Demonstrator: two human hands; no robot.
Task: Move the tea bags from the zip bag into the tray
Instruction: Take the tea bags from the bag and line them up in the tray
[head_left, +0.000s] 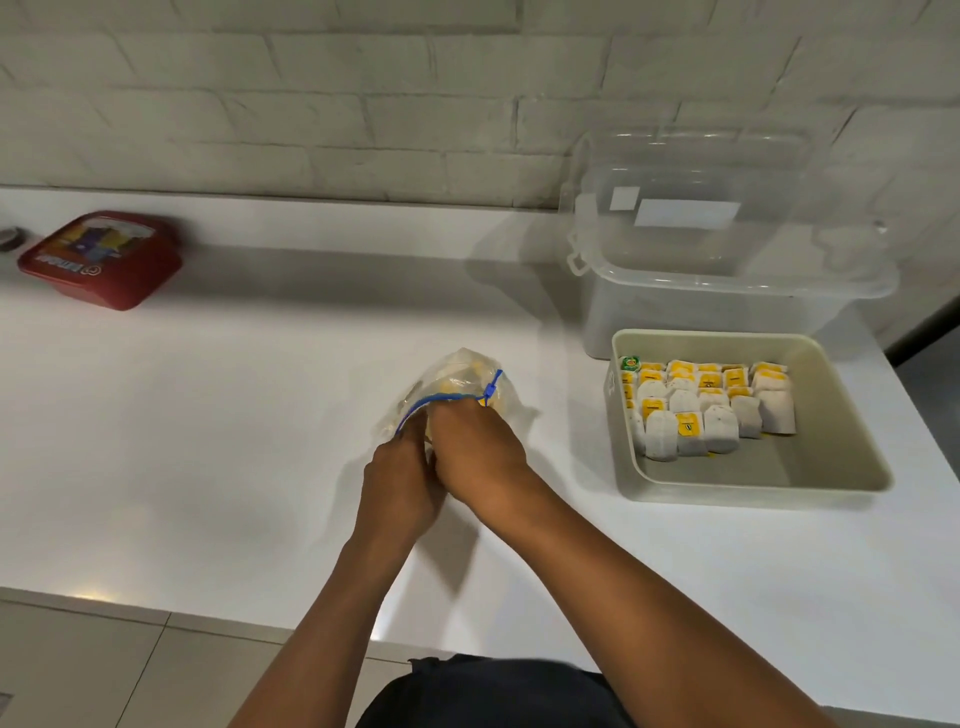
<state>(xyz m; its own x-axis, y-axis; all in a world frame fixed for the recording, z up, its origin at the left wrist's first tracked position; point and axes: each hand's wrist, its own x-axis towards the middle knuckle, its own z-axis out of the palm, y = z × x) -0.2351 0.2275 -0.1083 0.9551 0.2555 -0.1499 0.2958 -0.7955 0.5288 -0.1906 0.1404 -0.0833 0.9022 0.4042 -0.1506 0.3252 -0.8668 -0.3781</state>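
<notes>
A clear zip bag with a blue zip strip lies on the white counter at the centre, with yellow-tagged tea bags showing through it. My left hand grips the bag's mouth at its near left edge. My right hand reaches into the bag's opening, its fingers hidden inside, so what they hold cannot be seen. To the right stands the beige tray, holding several tea bags in rows along its far side.
A clear plastic lidded box stands behind the tray against the white brick wall. A red container sits at the far left of the counter. The counter's front edge runs along the bottom, with tiled floor beyond.
</notes>
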